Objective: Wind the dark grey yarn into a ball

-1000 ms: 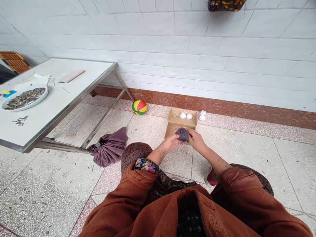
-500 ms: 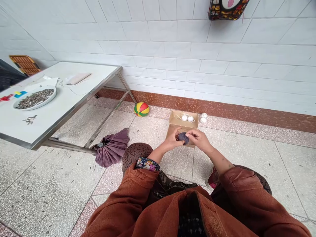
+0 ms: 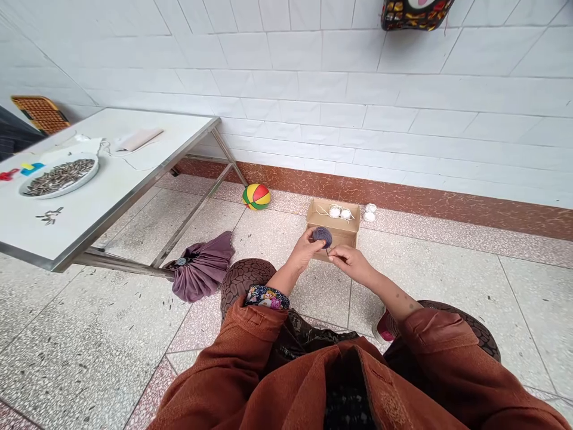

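Note:
My left hand (image 3: 305,249) grips a dark grey-purple ball of yarn (image 3: 322,236) above an open cardboard box (image 3: 347,239). Just to its right, my right hand (image 3: 351,261) pinches the dark yarn strand that runs down from the ball. Two white yarn balls (image 3: 340,212) lie at the box's far side, with a loose white strand beside them. Two more white balls (image 3: 369,212) rest on the floor right of the box.
At the left stands a white table (image 3: 134,173) with a plate of sunflower seeds (image 3: 62,178) and a folded cloth (image 3: 141,139). A colourful ball (image 3: 256,196) and a purple umbrella (image 3: 203,266) are on the floor. A dark patterned bag (image 3: 416,15) hangs on the wall.
The dark yarn ball has moved left and up and turned in my left hand. My right hand has drawn away from it, down and left, with a short strand now showing between.

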The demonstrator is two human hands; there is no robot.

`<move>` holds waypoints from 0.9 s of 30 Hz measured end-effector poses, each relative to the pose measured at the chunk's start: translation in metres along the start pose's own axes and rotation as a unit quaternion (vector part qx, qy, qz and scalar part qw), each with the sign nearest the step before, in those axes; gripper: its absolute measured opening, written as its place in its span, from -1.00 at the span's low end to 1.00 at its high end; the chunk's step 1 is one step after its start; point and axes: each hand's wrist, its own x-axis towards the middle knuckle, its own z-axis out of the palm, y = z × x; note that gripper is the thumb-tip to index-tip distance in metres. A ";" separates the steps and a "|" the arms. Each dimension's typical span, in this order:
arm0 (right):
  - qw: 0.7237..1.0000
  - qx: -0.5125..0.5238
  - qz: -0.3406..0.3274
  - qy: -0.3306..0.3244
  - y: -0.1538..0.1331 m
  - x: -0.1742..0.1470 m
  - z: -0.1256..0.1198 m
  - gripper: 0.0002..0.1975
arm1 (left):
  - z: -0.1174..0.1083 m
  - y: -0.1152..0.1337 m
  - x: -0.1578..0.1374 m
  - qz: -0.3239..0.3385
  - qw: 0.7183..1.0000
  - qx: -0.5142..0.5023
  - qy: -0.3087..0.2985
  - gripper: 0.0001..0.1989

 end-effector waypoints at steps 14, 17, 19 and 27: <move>0.980 0.079 0.119 0.141 0.012 0.015 -0.017 -0.74 | 0.007 0.011 -0.022 -0.007 0.965 -0.044 -0.258 -0.27; 0.984 0.040 0.135 0.111 0.020 0.010 -0.004 -0.78 | 0.008 0.010 -0.020 -0.026 0.972 -0.098 -0.210 -0.36; 0.986 0.007 0.135 0.098 0.020 0.006 0.002 -0.80 | 0.008 0.008 -0.015 -0.027 0.982 -0.114 -0.146 -0.43; 0.999 0.016 0.005 -0.044 -0.012 -0.002 -0.008 -0.78 | -0.003 -0.003 0.005 -0.017 0.999 -0.026 0.018 -0.51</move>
